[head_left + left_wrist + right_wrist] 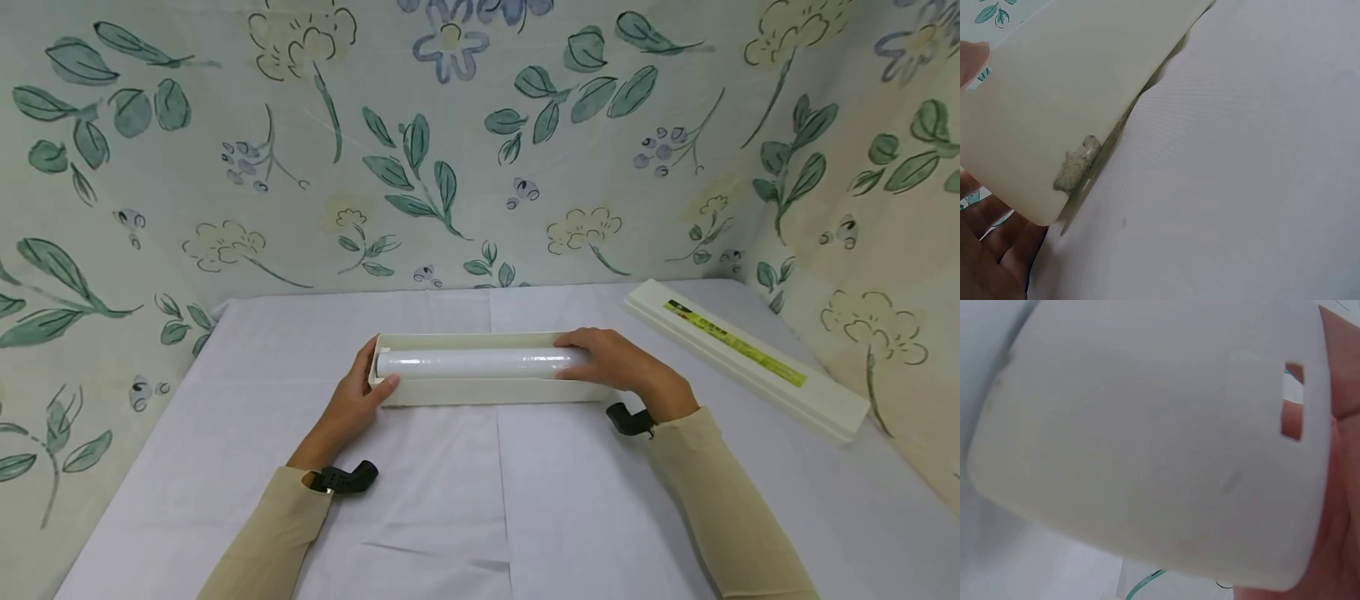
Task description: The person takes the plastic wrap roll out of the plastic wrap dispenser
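A long, off-white plastic dispenser box (495,392) lies crosswise on the table, its top uncovered. Inside it sits a shiny white roll of cling film (472,362). My left hand (358,400) grips the box's left end, thumb over the front corner and fingers behind. At the other end, my right hand (618,367) reaches over the box and holds the roll's right end between thumb and fingers. The right wrist view shows the box's end wall (1147,444) with a small slot, skin showing through it; the roll is hidden there.
The matching long lid (738,362), with a yellow label, lies slanted at the back right of the table. A white cloth (435,500) covers the table. Floral fabric (480,183) hangs behind and at both sides.
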Demonstrator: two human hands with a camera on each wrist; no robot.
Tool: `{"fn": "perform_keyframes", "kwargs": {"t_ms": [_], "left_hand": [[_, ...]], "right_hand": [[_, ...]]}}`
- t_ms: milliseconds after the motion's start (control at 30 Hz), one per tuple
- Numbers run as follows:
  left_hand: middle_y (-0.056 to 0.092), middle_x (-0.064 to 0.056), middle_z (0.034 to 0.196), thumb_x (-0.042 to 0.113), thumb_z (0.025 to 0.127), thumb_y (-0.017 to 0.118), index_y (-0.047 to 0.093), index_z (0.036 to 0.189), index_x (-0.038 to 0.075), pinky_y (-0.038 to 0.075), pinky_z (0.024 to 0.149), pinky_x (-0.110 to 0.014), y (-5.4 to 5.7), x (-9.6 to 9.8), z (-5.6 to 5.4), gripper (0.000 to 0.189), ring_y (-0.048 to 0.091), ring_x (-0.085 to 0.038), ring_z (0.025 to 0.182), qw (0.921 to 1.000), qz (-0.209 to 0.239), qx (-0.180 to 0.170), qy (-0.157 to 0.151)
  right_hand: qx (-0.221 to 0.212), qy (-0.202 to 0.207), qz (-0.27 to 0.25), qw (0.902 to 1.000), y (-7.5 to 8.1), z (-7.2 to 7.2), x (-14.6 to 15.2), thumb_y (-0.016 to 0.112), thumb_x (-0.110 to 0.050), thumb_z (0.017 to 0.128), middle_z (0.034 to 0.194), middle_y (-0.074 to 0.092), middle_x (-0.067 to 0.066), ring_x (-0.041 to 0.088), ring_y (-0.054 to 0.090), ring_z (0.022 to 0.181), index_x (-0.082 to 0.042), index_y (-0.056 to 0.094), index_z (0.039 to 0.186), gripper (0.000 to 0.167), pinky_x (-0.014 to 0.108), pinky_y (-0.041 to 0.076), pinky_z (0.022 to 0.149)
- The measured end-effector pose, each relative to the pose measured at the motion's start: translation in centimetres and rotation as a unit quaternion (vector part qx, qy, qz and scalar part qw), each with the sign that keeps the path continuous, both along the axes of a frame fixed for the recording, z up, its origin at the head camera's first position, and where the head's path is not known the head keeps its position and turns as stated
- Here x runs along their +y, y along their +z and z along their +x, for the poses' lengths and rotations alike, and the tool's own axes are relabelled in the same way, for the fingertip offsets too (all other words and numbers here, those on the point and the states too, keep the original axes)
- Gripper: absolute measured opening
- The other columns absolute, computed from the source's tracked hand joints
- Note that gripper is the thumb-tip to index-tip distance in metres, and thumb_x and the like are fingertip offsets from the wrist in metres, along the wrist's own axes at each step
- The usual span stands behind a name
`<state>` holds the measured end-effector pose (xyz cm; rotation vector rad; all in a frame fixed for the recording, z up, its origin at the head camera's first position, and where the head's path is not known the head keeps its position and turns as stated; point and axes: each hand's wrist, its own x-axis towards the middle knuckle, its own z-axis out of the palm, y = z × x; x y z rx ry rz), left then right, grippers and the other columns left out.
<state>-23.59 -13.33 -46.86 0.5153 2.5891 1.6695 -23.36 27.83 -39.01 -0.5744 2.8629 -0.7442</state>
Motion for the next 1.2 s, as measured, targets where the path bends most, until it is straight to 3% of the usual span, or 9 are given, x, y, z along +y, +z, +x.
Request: {"fn": "perform_keyframes", "kwargs": {"t_ms": [133, 367, 833, 1200], "left_hand": [[0.021, -0.009, 0.158, 0.036, 0.097, 0.057, 0.009, 0.156, 0.019, 0.024, 0.112, -0.054, 0.65, 0.21, 0.39, 0.078, 0.024, -0.031, 0.143, 1.0, -0.006, -0.003, -0.003], [0.022, -0.009, 0.158, 0.037, 0.097, 0.056, 0.009, 0.156, 0.022, 0.024, 0.112, -0.054, 0.02, 0.1, 0.08, 0.076, 0.025, -0.03, 0.142, 0.9999, -0.007, 0.008, -0.005], [0.021, -0.009, 0.158, 0.037, 0.097, 0.057, 0.009, 0.156, 0.022, 0.023, 0.113, -0.053, 0.15, 0.13, 0.1, 0.077, 0.024, -0.03, 0.143, 1.0, -0.004, 0.007, -0.003], [0.022, -0.006, 0.158, 0.042, 0.096, 0.057, 0.009, 0.156, 0.025, 0.025, 0.112, -0.053, -0.12, 0.04, -0.18, 0.079, 0.025, -0.027, 0.142, 1.0, -0.003, 0.005, 0.001]], "right_hand": [[-0.008, -0.003, 0.004, 1.0, 0.01, 0.0, -0.14, 0.076, -0.033, 0.084, 0.132, 0.057, 0.011, 0.026, 0.054, 0.111, -0.009, 0.058, 0.132, 0.057, 0.046, 0.046, 0.094], [-0.019, -0.011, 0.019, 0.9996, -0.08, -0.14, -0.29, 0.075, -0.031, 0.084, 0.132, 0.056, 0.012, 0.027, 0.054, 0.109, -0.01, 0.057, 0.134, 0.057, 0.046, 0.047, 0.093], [-0.027, -0.024, 0.015, 0.9992, -0.11, -0.34, -0.42, 0.076, -0.029, 0.084, 0.128, 0.058, 0.011, 0.026, 0.055, 0.106, -0.012, 0.058, 0.133, 0.055, 0.045, 0.049, 0.09], [0.0, 0.009, 0.014, 0.9999, -0.26, -0.52, -0.14, 0.074, -0.03, 0.086, 0.12, 0.061, 0.011, 0.025, 0.056, 0.101, -0.008, 0.06, 0.128, 0.049, 0.044, 0.049, 0.086]]}}
